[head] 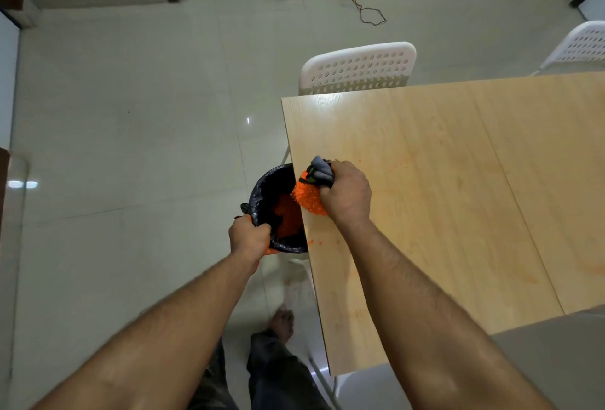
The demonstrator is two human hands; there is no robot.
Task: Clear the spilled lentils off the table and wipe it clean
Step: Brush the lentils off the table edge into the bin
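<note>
A pile of orange lentils (306, 198) lies at the left edge of the light wooden table (458, 180), partly over the edge. My right hand (347, 193) grips a bunched grey cloth (320, 171) pressed against the pile. Just below the table edge is a bin lined with a black bag (266, 190), with orange lentils (288, 216) inside it. My left hand (249, 239) grips the bin's near rim and bag. A few stray lentils (316, 241) sit on the table near the edge, and faint orange smears mark the tabletop.
A white perforated chair (358, 67) stands at the table's far side, another chair (579, 46) at the far right. Tiled floor (131, 115) stretches to the left. My foot (281, 323) and legs are below, beside the table's metal leg (322, 377).
</note>
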